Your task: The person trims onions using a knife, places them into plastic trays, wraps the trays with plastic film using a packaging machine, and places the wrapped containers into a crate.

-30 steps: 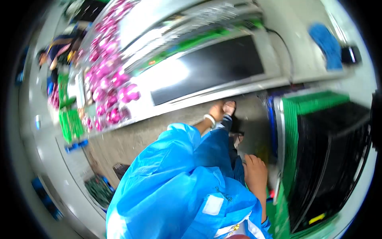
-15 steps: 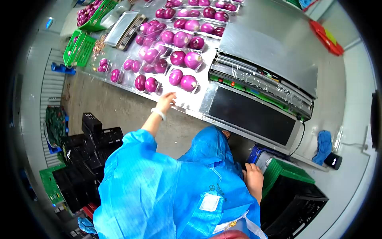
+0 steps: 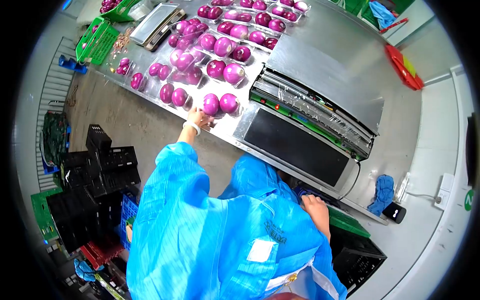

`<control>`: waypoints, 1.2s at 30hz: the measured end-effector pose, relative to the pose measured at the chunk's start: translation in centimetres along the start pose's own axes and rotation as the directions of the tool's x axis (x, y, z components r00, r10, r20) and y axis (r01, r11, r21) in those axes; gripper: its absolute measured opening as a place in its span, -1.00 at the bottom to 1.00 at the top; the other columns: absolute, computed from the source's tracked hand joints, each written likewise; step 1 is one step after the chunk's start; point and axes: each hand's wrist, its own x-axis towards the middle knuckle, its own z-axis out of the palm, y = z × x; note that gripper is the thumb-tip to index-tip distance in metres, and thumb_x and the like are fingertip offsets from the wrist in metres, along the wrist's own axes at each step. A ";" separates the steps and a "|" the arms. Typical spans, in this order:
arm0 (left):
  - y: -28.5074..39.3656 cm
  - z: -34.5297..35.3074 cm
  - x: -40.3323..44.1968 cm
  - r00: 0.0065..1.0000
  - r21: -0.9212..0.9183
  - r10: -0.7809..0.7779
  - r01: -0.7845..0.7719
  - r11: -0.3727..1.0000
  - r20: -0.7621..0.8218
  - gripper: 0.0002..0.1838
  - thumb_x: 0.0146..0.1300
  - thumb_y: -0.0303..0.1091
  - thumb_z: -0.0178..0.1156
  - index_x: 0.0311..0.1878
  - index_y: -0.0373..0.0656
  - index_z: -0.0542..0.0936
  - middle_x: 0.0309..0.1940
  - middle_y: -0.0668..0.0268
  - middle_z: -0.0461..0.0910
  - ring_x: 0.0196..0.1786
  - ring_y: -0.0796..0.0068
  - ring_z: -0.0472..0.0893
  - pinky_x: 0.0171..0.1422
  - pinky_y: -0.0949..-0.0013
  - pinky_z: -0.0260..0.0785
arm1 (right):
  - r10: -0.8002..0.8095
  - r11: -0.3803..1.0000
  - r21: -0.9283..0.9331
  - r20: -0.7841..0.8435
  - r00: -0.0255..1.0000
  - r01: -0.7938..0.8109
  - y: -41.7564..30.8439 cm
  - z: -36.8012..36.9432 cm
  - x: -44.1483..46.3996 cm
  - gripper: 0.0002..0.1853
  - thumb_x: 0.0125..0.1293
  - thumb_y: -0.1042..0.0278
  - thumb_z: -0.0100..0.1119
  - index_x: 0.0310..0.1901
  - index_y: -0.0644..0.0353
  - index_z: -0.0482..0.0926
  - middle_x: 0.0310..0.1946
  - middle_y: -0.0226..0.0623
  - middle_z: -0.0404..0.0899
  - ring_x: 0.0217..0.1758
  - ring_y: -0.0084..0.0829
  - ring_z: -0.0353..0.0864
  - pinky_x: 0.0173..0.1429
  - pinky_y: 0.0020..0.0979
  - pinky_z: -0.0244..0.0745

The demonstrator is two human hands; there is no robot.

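My left hand is at the table's front edge, its fingers closed on the near-left corner of a clear plastic tray of two red onions. The tray rests on the metal tabletop, slightly turned. Left of it sits another tray of two red onions, apart from my hand. My right hand lies on the blue gown by my right thigh, fingers extended and nothing visible in them.
More trays of red onions cover the table's left half. A film wrapping machine with a black plate stands on the right. A scale and green crates are farther left. Black crates stand on the floor.
My left hand has reached the near tray and taken hold of its corner. That tray has come closer to the table's front edge and turned a little. My right hand stays at my side.
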 end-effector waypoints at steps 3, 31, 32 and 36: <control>-2.1 -0.6 -1.6 0.996 -0.281 0.033 -0.010 0.960 0.079 -0.62 0.00 -0.84 -0.11 -0.09 -0.30 0.35 -0.17 0.07 0.44 -0.11 0.02 0.62 0.09 -0.26 0.62 | -0.019 1.000 -0.009 -0.033 0.999 0.019 1.7 -1.2 0.1 -0.75 0.17 0.25 0.33 -0.17 0.13 0.55 -0.23 -0.25 0.59 -0.09 -0.14 0.60 -0.02 -0.11 0.50; 16.7 32.1 -9.1 0.642 -0.031 0.053 -0.045 0.999 0.765 -0.64 0.07 -0.73 -0.02 -0.05 -0.20 0.32 -0.13 0.29 0.43 -0.22 0.42 0.59 0.08 0.01 0.69 | 0.579 0.395 0.913 -0.334 0.744 0.102 7.6 -17.4 25.2 -0.25 0.17 0.70 0.03 0.47 0.36 0.20 -0.34 -0.23 0.62 -0.44 -0.54 0.59 -0.29 -0.51 0.52; 16.0 34.1 -8.5 0.658 -0.021 0.080 -0.097 0.995 0.748 -0.71 0.08 -0.67 0.03 -0.10 -0.24 0.33 -0.18 0.23 0.46 -0.23 0.32 0.59 0.00 0.09 0.66 | 0.588 0.406 0.912 -0.305 0.749 0.053 9.6 -17.2 25.3 -0.25 0.16 0.71 0.03 0.46 0.37 0.21 -0.24 -0.18 0.63 -0.43 -0.54 0.59 -0.29 -0.51 0.53; 12.7 36.9 -5.6 0.531 0.401 0.365 -0.835 0.376 0.764 -0.76 0.13 -0.49 0.17 -0.16 -0.31 0.37 -0.29 0.04 0.48 -0.21 0.10 0.57 -0.08 0.10 0.42 | 0.590 0.430 0.902 -0.298 0.751 0.020 14.7 -15.6 25.4 -0.24 0.11 0.76 0.03 0.45 0.38 0.23 0.17 0.03 0.55 -0.40 -0.52 0.65 -0.26 -0.49 0.57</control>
